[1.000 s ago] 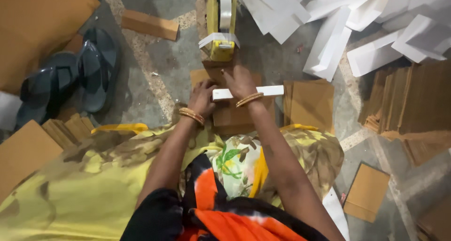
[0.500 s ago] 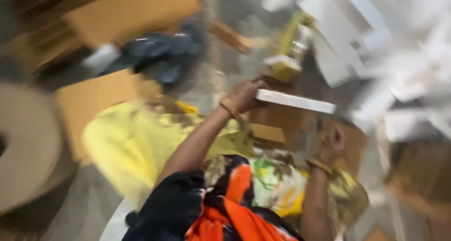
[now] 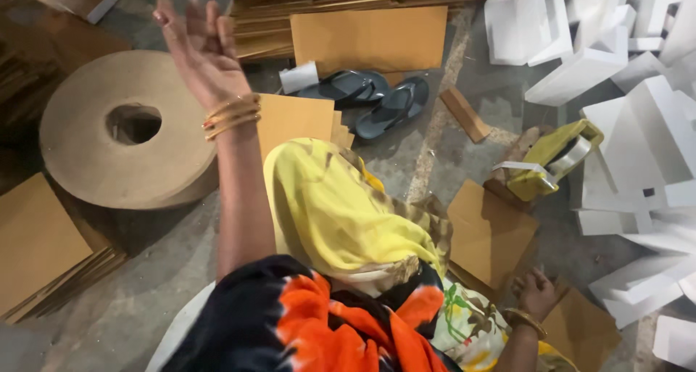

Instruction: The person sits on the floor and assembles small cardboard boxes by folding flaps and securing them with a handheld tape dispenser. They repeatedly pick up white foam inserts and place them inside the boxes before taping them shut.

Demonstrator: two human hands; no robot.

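Observation:
My left hand (image 3: 199,49) is raised to the upper left, fingers spread, holding nothing; gold bangles circle its wrist. It hovers beside a big brown paper roll (image 3: 109,133) lying flat on the floor. My right hand (image 3: 536,292) is low at the right, resting with its fingers on a stack of brown cardboard sheets (image 3: 489,230) near my knee. A yellow tape dispenser (image 3: 551,162) stands on the floor beyond that stack. My yellow garment (image 3: 333,212) covers my lap.
White foam blocks (image 3: 631,111) are piled along the right. More cardboard sheets (image 3: 370,38) lie at the top, with a pair of dark sandals (image 3: 370,100) in front of them. Another cardboard stack (image 3: 36,249) sits at the left. A small wooden block (image 3: 465,114) lies on the concrete.
The view has swung left. My left hand let go of a white strip it held and rose toward the paper roll. My right hand dropped onto the cardboard by my knee.

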